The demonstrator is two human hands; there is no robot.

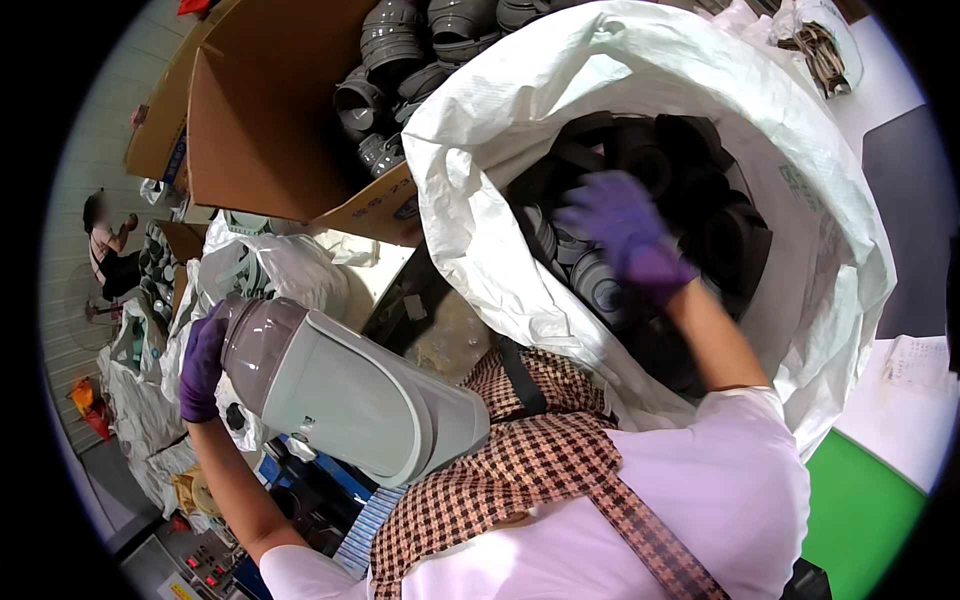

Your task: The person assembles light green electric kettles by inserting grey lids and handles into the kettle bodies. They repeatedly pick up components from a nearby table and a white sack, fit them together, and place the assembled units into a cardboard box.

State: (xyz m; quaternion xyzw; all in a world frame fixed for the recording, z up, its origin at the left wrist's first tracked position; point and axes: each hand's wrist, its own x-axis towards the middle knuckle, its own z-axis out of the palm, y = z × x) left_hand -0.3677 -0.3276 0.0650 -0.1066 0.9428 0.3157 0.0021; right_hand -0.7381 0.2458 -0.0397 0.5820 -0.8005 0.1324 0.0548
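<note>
My left hand [203, 365], in a purple glove, grips the smoky translucent end [262, 345] of a light grey plastic housing [365, 400]. The housing lies slanted across my front, its wide opaque end against my checked apron [500, 450]. Over to the right, my right hand [625, 230], also purple-gloved, reaches into a large white woven sack [480, 230]. Its fingers look stretched out, though motion smears them, and nothing shows in them. Beneath it lie several dark round plastic parts [735, 240] and a greyer cup-like part [598, 280].
An opened cardboard box [260, 130] of glossy grey parts [390, 40] adjoins the sack at the far left. Plastic bags of parts [270, 270] stand left of it. Farther off sits another person [112, 245]. A green surface [860, 520] lies at the lower right.
</note>
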